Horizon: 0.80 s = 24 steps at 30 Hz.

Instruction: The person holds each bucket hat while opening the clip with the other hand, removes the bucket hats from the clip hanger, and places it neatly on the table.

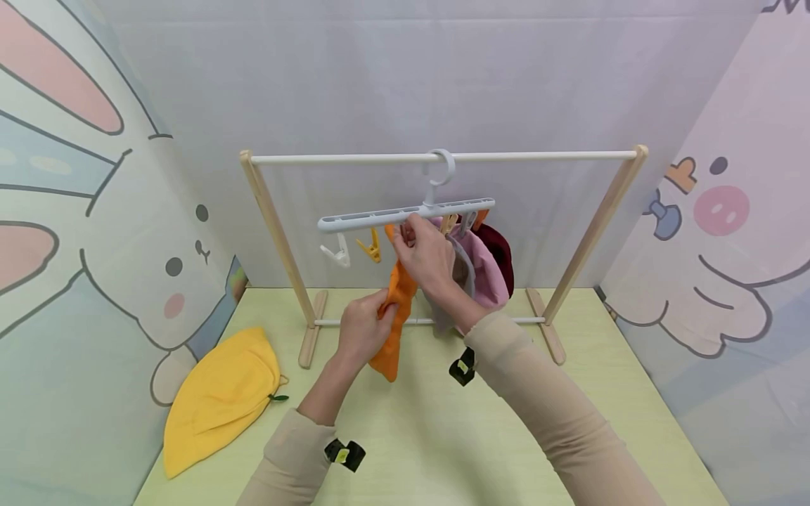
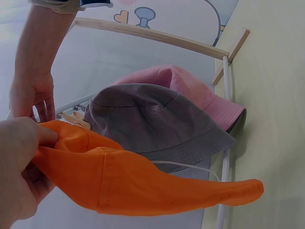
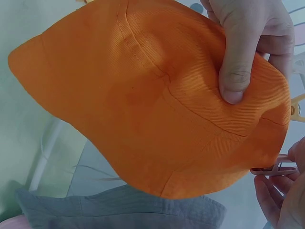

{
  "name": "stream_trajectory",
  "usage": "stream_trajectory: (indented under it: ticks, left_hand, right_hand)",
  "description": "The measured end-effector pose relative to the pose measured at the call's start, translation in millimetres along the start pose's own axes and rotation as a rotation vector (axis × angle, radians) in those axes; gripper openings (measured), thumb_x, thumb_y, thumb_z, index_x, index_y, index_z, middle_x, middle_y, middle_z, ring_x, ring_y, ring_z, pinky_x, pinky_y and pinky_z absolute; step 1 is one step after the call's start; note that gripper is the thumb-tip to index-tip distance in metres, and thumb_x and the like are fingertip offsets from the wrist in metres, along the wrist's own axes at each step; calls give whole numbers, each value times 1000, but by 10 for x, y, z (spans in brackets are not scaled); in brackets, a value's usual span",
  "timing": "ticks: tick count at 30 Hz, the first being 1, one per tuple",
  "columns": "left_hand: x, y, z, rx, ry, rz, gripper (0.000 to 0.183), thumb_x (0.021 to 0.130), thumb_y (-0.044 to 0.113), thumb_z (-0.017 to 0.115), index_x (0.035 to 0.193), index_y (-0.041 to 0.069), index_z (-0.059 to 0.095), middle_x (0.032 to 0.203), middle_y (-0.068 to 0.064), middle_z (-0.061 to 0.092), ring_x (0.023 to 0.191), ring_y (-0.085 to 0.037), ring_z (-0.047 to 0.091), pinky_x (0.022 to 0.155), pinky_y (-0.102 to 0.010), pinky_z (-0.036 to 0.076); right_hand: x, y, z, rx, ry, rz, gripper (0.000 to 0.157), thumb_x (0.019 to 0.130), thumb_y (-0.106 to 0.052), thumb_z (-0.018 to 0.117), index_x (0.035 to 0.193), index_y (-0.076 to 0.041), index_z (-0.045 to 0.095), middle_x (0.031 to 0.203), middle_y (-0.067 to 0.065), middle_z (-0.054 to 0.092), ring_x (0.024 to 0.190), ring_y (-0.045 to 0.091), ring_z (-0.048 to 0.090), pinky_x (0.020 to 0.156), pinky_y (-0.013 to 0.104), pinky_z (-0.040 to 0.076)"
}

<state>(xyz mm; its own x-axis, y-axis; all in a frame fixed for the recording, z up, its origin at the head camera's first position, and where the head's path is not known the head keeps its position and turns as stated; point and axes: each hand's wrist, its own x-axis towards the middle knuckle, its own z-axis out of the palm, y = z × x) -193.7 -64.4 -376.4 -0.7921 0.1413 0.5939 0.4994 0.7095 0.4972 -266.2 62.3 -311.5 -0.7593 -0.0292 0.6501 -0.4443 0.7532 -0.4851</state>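
Note:
An orange hat (image 1: 401, 288) with a brim hangs below a pale grey hanger (image 1: 380, 216). My left hand (image 1: 367, 327) grips the hat's side, its thumb pressed on the cloth in the right wrist view. Up by the hanger, my right hand (image 1: 427, 256) pinches a small pinkish clip (image 3: 275, 169) whose tip sits at the hat's edge. In the head view the right hand hides this clip. Just right of that hand hang a grey bucket hat (image 2: 157, 119), a pink hat (image 1: 486, 270) and a dark red hat (image 1: 501, 249).
A white clip (image 1: 338, 251) and a yellow clip (image 1: 372, 246) dangle under the hanger's left arm. The hanger hooks onto the white rod (image 1: 538, 156) of a wooden-legged rack (image 1: 595, 239). A yellow hat (image 1: 221, 397) lies at the table's left.

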Motion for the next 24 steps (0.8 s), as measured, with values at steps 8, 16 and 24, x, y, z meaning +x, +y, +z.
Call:
stream_trajectory:
  ticks: [8, 16, 24]
  left_hand:
    - [6, -6, -18, 4, -20, 1, 4, 80, 8, 69, 82, 5, 65, 65, -3, 61, 54, -12, 53, 51, -23, 43]
    - [9, -2, -20, -9, -46, -23, 4, 81, 7, 68, 83, 6, 65, 65, -3, 60, 54, -12, 52, 51, -22, 43]
    - [7, -28, -16, 6, -51, 3, 11, 81, 6, 66, 73, 8, 59, 57, 1, 48, 51, -11, 44, 48, -22, 36]
  right_hand:
    - [0, 4, -9, 14, -12, -4, 17, 88, -31, 58, 80, -17, 51, 70, -7, 50, 58, 9, 47, 49, 27, 35]
    - [3, 14, -5, 20, -11, -10, 15, 88, -30, 58, 82, -17, 53, 74, -5, 55, 60, 9, 50, 51, 27, 38]
    - [8, 20, 10, 22, 6, -18, 15, 88, -29, 58, 82, -16, 54, 75, -5, 58, 63, 9, 55, 53, 29, 41]
